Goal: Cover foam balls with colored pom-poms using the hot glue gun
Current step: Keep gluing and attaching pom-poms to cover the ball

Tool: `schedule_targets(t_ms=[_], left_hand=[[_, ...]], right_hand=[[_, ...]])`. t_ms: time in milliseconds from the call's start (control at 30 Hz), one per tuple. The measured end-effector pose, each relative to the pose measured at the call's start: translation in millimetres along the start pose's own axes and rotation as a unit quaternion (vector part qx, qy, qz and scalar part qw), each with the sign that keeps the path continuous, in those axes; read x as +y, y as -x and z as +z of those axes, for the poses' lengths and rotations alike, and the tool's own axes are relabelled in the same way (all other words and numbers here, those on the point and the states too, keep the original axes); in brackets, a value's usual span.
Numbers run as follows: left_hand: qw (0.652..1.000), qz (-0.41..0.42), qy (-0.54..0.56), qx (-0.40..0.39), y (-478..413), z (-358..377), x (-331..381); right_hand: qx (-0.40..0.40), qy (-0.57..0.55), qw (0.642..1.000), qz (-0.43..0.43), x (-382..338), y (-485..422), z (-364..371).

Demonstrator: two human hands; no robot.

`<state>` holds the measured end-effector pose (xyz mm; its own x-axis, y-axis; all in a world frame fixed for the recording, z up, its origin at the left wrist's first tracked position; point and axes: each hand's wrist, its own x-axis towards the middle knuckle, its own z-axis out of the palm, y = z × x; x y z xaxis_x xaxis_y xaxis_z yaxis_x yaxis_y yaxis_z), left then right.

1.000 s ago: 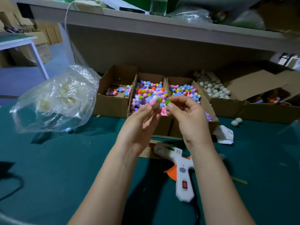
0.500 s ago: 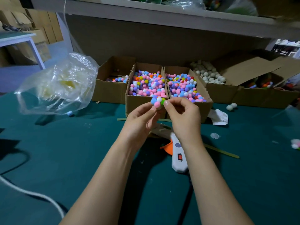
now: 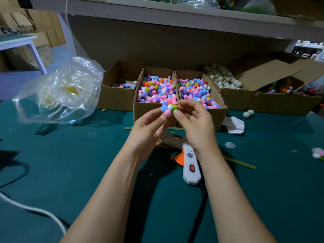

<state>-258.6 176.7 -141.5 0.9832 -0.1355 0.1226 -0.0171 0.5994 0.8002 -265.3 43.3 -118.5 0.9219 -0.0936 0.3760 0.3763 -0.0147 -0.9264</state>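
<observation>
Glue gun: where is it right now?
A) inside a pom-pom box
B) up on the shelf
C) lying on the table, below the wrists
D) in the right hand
C: the glue gun lies on the green table, held by neither hand; the left hand and right hand both pinch the pom-pom ball above it.

- Bench (image 3: pixel 52 163): dark teal.
- Glue gun (image 3: pixel 192 171): white, with an orange trigger and a red switch.
- Pom-pom ball (image 3: pixel 168 108) beyond the glue gun: blue, white, pink, green.
- Cardboard box (image 3: pixel 140 111) beyond the glue gun: plain brown.
</observation>
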Motion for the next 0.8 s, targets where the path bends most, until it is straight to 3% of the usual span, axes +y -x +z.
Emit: schedule_targets(t_ms=[200, 600, 800], left_hand=[[1.0, -0.006, 0.005, -0.005, -0.5, -1.8, -1.1], [0.999, -0.032, 0.016, 0.026, -0.2, -0.2, 1.3], [0.998, 0.003, 0.003, 0.061, -0.1, 0.4, 0.5]], right_hand=[[0.016, 0.055, 0.998, -0.004, 1.2, 0.3, -2.5], [0.013, 0.063, 0.998, 0.012, 5.3, 1.6, -0.3], [-0.019, 0.031, 0.994, 0.102, 9.5, -0.4, 2.5]])
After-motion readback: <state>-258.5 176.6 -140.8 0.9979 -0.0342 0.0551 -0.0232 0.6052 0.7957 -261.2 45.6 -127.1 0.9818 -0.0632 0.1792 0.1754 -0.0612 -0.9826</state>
